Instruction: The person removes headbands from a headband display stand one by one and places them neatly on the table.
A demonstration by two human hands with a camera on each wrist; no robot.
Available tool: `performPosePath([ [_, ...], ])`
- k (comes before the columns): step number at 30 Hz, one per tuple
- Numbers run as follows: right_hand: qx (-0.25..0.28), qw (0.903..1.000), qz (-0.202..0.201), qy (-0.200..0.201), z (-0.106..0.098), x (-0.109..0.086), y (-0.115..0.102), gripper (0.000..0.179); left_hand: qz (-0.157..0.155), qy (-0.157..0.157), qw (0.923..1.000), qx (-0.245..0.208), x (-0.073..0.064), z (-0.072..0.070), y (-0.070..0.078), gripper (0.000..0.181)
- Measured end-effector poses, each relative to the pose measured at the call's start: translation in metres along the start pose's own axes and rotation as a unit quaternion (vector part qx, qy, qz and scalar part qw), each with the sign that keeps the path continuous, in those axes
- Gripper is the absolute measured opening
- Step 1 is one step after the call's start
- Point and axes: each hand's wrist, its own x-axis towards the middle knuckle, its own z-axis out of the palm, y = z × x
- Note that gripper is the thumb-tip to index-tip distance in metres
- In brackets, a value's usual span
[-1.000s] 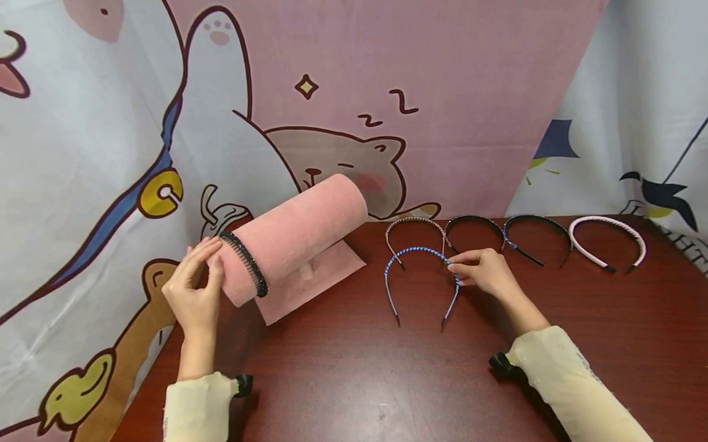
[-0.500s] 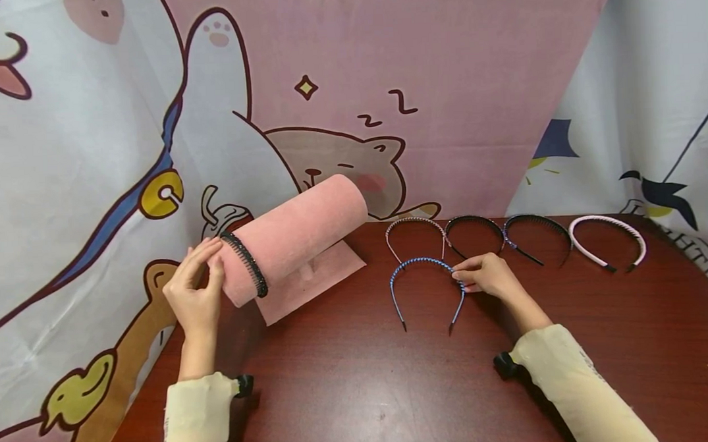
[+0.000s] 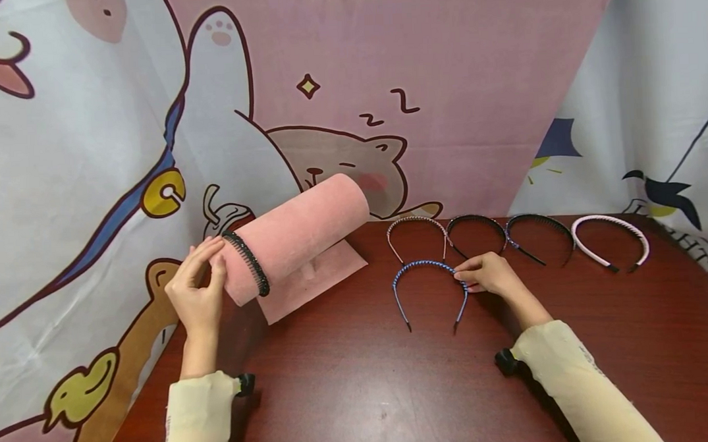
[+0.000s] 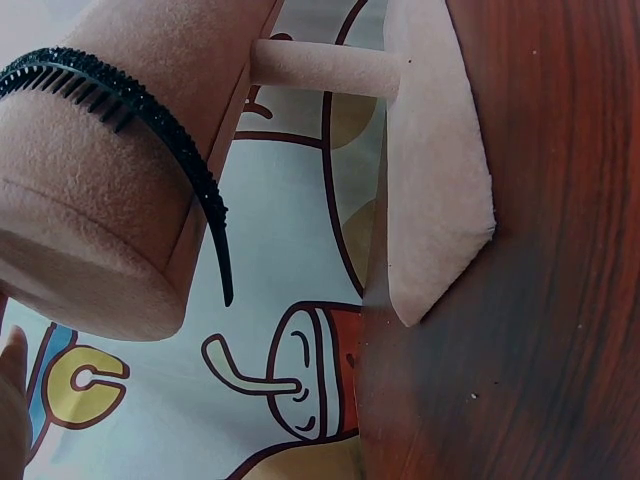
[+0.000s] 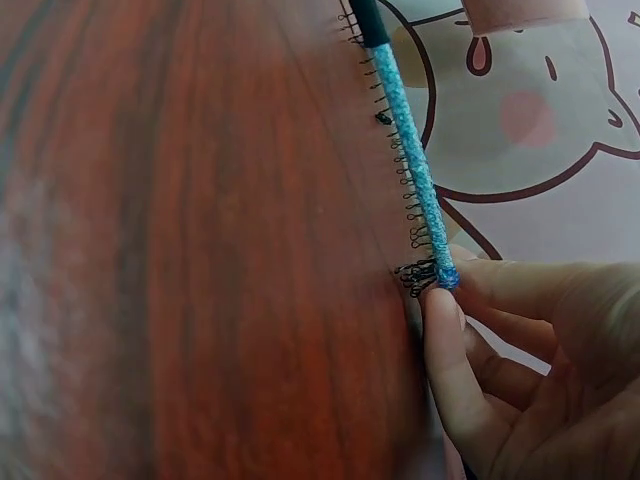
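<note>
My left hand [image 3: 197, 287] rests against the near end of a pink velvet headband stand [image 3: 309, 223], its fingertips at the upper rim and the thumb lower on the end. Around the roll, just beyond these fingers, sits a black toothed headband [image 3: 248, 264] with a sparkly surface, its tip free below the roll [image 4: 228, 285]. My right hand [image 3: 487, 272] pinches the right side of a blue headband [image 3: 424, 264] between thumb and fingers. Small wire loops [image 5: 415, 210] line that headband's inner side in the right wrist view, and its dark-tipped ends point toward me.
Behind the blue headband, a row runs along the back: a pinkish headband [image 3: 414, 219], a black headband [image 3: 475, 217], a dark toothed headband [image 3: 538, 219] and a pale pink headband [image 3: 609, 220]. The stand's flat base [image 3: 309, 292] lies on the brown table [image 3: 361, 392]; printed cloth hangs behind.
My right hand has brought the blue headband slightly toward me and to the right, away from the back row. My left hand and the pink stand have stayed in place.
</note>
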Motion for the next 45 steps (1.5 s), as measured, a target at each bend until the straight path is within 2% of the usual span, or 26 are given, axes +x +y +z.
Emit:
performPosePath([
  [9,-0.009,0.9999,0.004,-0.002,-0.001,0.000,-0.001,0.029,-0.001,0.000,1.0000,0.001,0.000,0.000,0.000,0.015],
  [15,-0.014,0.9994,-0.024,0.020,-0.002,-0.001,-0.001,0.028,-0.001,0.000,1.0000,0.003,0.000,0.000,0.001,0.015],
  [20,0.011,0.9984,-0.043,0.035,-0.005,-0.003,-0.005,0.028,-0.001,0.001,1.0000,0.002,0.000,0.000,0.000,0.015],
  [27,0.028,0.9976,-0.050,0.038,-0.004,-0.006,-0.014,0.031,-0.001,0.003,1.0000,-0.002,0.000,0.000,-0.001,0.015],
  [36,0.042,0.9931,-0.095,0.054,0.009,-0.012,-0.034,0.029,-0.001,0.002,1.0000,-0.003,0.000,0.000,0.000,0.015],
  [45,0.063,0.9849,-0.147,0.067,0.037,-0.013,-0.069,0.022,0.002,0.003,1.0000,-0.004,-0.001,0.000,-0.001,0.015],
])
